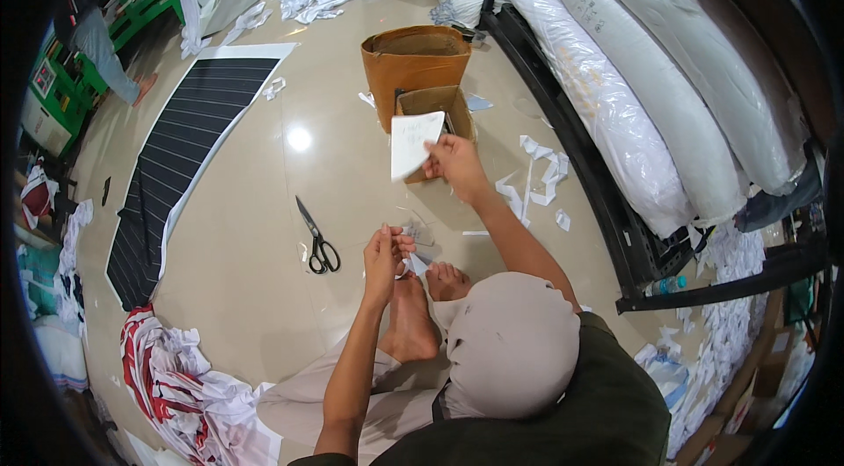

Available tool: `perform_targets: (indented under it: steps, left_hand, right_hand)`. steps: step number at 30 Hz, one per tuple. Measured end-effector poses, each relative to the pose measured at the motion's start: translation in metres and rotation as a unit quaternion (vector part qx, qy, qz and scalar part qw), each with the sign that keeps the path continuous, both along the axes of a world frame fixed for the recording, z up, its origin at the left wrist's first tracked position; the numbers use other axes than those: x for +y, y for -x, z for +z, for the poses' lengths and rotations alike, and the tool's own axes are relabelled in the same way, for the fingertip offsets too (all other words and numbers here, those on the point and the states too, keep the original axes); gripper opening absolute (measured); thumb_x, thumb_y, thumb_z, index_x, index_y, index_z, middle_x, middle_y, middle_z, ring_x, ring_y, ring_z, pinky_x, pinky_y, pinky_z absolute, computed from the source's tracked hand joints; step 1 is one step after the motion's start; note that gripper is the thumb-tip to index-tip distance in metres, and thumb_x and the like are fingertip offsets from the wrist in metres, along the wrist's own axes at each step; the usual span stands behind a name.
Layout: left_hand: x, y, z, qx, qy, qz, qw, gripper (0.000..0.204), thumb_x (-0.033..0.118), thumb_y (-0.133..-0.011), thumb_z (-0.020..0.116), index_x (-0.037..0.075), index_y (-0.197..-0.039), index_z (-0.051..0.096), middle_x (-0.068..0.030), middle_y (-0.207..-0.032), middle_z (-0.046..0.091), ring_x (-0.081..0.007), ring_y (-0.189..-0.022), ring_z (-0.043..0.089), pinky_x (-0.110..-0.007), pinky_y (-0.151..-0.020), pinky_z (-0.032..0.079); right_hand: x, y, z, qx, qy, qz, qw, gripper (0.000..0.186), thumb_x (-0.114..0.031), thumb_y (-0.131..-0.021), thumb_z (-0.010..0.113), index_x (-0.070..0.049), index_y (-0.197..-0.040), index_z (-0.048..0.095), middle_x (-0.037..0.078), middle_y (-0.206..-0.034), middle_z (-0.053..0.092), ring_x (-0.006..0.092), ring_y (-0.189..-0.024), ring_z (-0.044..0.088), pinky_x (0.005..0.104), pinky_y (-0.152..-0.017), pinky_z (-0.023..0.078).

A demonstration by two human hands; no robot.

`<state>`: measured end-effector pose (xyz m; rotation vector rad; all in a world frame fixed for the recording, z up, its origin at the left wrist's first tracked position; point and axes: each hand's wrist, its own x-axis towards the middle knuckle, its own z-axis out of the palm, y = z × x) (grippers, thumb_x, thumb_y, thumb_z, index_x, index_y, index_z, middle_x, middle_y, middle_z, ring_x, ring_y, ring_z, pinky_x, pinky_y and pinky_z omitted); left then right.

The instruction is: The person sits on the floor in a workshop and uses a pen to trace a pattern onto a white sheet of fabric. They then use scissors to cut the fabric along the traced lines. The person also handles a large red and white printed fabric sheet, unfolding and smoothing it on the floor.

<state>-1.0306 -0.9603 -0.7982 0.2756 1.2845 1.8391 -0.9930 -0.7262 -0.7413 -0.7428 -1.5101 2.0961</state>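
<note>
The right hand (450, 162) pinches flat, white, four-sided paper (414, 141). The left hand (384, 260) half curls, maybe empty; I can't tell.

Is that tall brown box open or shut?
Open: the tall box has no lid over its top, and its inside shows.

Paper (413, 141) in the right hand (456, 165) by the box (440, 100), bin (387, 75) just behind, scissors (314, 234) on the floor (246, 211) to the left, rolls (646, 70) off right
</note>
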Motion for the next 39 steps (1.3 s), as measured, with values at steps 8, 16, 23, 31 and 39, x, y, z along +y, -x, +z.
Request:
perform_targets:
  steps: [8, 16, 23, 31, 39]
  left_hand:
    - [-0.013, -0.019, 0.030, -0.012, -0.048, 0.051, 0.998, 0.035, 0.032, -0.108, 0.046, -0.002, -0.111, 0.057, -0.0102, -0.093, 0.065, -0.0130, -0.082, 0.063, -0.025, -0.072, 0.052]
    - [-0.037, 0.012, -0.028, 0.066, 0.027, 0.086, 0.994, 0.032, 0.028, -0.105, 0.053, -0.003, -0.112, 0.057, -0.0123, -0.100, 0.065, -0.0167, -0.092, 0.065, -0.030, -0.083, 0.055]
    - [-0.075, 0.030, -0.079, 0.137, 0.142, 0.104, 0.975, 0.028, 0.025, -0.103, 0.056, -0.002, -0.108, 0.059, -0.0117, -0.100, 0.067, -0.0178, -0.090, 0.066, -0.030, -0.079, 0.053]
    - [-0.086, 0.060, -0.100, 0.359, 0.254, 0.137, 0.888, 0.026, 0.017, -0.093, 0.065, -0.004, -0.106, 0.059, -0.0154, -0.098, 0.065, -0.0253, -0.088, 0.065, -0.036, -0.079, 0.052]
    - [-0.104, 0.082, -0.111, 0.466, 0.306, 0.159, 0.815, 0.027, 0.014, -0.088, 0.066, -0.005, -0.106, 0.061, -0.0195, -0.103, 0.065, -0.0291, -0.092, 0.067, -0.039, -0.080, 0.052]
  right_hand:
    - [-0.055, -0.058, -0.036, -0.065, 0.104, 0.223, 0.967, 0.044, -0.040, -0.103, 0.055, -0.005, -0.130, 0.055, 0.009, -0.113, 0.063, 0.0181, -0.094, 0.064, 0.0334, -0.080, 0.054]
    - [-0.055, -0.064, -0.029, -0.206, -0.110, 0.296, 0.926, 0.028, -0.016, -0.098, 0.063, -0.004, -0.123, 0.061, 0.000, -0.097, 0.065, 0.0069, -0.088, 0.059, 0.0258, -0.071, 0.049]
    - [0.004, -0.026, 0.055, -0.096, -0.198, 0.015, 0.975, 0.034, -0.020, -0.098, 0.063, -0.001, -0.126, 0.059, 0.003, -0.097, 0.068, 0.0078, -0.080, 0.062, 0.0234, -0.068, 0.049]
    - [-0.007, -0.082, -0.049, -0.219, -0.236, 0.053, 0.945, 0.030, -0.023, -0.095, 0.064, 0.002, -0.110, 0.065, 0.006, -0.084, 0.068, 0.0123, -0.069, 0.063, 0.0277, -0.063, 0.051]
    - [-0.009, -0.078, -0.096, -0.230, -0.356, 0.059, 0.904, 0.024, -0.022, -0.090, 0.065, 0.001, -0.096, 0.070, 0.015, -0.083, 0.071, 0.0257, -0.074, 0.069, 0.0376, -0.072, 0.053]
